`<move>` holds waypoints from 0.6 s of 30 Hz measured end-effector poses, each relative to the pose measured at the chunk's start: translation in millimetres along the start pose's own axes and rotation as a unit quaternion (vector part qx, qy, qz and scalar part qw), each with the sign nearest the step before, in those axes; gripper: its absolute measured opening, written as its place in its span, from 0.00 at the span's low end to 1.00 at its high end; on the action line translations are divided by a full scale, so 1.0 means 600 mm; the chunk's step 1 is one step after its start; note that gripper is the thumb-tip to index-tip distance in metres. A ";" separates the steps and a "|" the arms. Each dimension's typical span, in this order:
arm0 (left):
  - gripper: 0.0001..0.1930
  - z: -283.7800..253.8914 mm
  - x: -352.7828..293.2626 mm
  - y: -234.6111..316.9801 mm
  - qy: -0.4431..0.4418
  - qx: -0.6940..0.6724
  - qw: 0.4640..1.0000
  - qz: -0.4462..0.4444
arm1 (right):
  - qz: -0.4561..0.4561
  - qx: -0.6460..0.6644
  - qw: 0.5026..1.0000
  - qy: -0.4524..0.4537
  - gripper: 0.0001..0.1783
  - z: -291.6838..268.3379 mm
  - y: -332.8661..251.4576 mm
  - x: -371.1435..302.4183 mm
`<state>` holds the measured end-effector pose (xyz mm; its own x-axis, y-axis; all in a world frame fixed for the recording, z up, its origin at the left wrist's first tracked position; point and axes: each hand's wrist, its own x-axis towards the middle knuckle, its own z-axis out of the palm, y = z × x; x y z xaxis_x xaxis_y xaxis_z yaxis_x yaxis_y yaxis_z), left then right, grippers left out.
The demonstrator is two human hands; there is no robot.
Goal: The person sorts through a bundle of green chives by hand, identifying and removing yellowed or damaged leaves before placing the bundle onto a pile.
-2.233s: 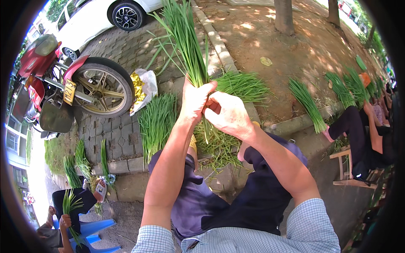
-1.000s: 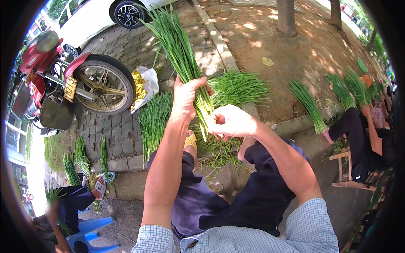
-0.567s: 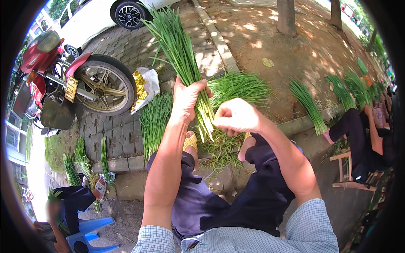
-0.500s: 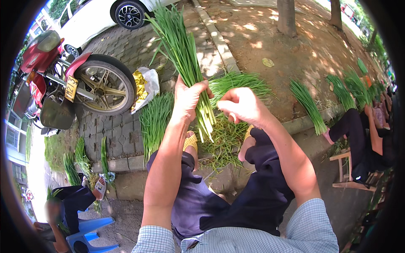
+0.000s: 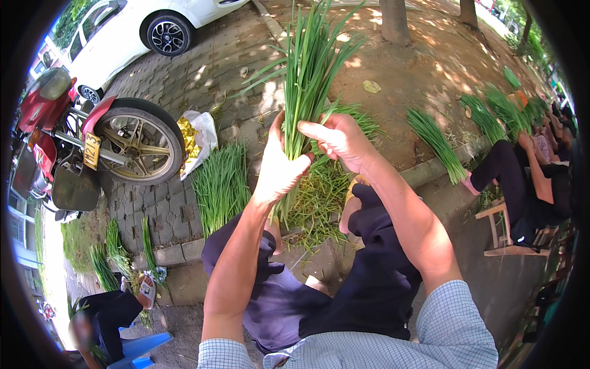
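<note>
A bunch of garlic chives (image 5: 305,77), long green blades with paler stems, is held upright in front of me. My left hand (image 5: 279,169) is wrapped round its lower part, the thumb across the front. At the right side of the bunch, my right hand (image 5: 344,142) is closed in a pinch, thumb and fingertips on the blades just above the left hand. Exactly how many blades it grips is hidden. Below the hands, a heap of loose green and yellowish trimmings (image 5: 322,206) lies between my feet.
Chive piles lie left (image 5: 222,184) and behind my right hand. A motorcycle wheel (image 5: 138,141), a gold-and-white wrapper (image 5: 195,142) and a white car (image 5: 123,37) stand or lie left. Seated people, a blue stool (image 5: 144,347), a wooden chair (image 5: 501,230) and more chives (image 5: 436,141) flank me.
My right hand has moved left from beside the bunch and now pinches its blades. The bunch has swung more upright, its blades spread wider. The whole view has shifted slightly.
</note>
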<state>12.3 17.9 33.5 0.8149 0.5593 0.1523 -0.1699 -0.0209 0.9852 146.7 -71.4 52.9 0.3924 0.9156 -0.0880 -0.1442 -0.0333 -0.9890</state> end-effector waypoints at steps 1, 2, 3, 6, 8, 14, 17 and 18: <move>0.45 -0.002 -0.001 -0.001 -0.004 0.002 1.000 -0.005 | -0.011 0.014 1.000 -0.013 0.13 -0.004 0.003 0.000; 0.39 0.001 -0.005 -0.002 0.010 -0.033 0.999 -0.011 | -0.023 0.028 0.999 -0.026 0.12 -0.006 0.005 -0.001; 0.36 -0.001 -0.004 0.005 -0.025 -0.050 0.998 -0.026 | -0.034 0.043 0.998 -0.038 0.11 -0.007 0.007 -0.001; 0.22 -0.007 -0.007 0.022 -0.088 -0.107 0.988 -0.074 | -0.017 0.081 0.994 -0.065 0.09 -0.010 0.009 0.003; 0.23 -0.015 -0.007 0.016 -0.091 -0.100 0.982 -0.130 | -0.004 0.087 0.994 -0.069 0.09 -0.011 0.008 0.003; 0.19 -0.022 -0.011 -0.001 -0.060 -0.033 0.992 -0.110 | -0.019 -0.009 0.995 0.099 0.19 -0.018 0.001 0.009; 0.18 -0.022 -0.013 -0.008 -0.060 0.007 0.993 -0.101 | -0.305 -0.253 0.832 0.388 0.17 -0.023 0.023 0.030; 0.17 -0.022 -0.019 -0.001 -0.047 0.025 0.992 -0.110 | -0.365 -0.247 0.819 0.368 0.16 -0.007 0.001 0.015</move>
<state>-4.3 22.6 30.4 0.8774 0.4756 -0.0635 0.0444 0.0514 0.9977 153.9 -64.8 50.7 0.6770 0.2803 0.6805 0.6871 0.0905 -0.7209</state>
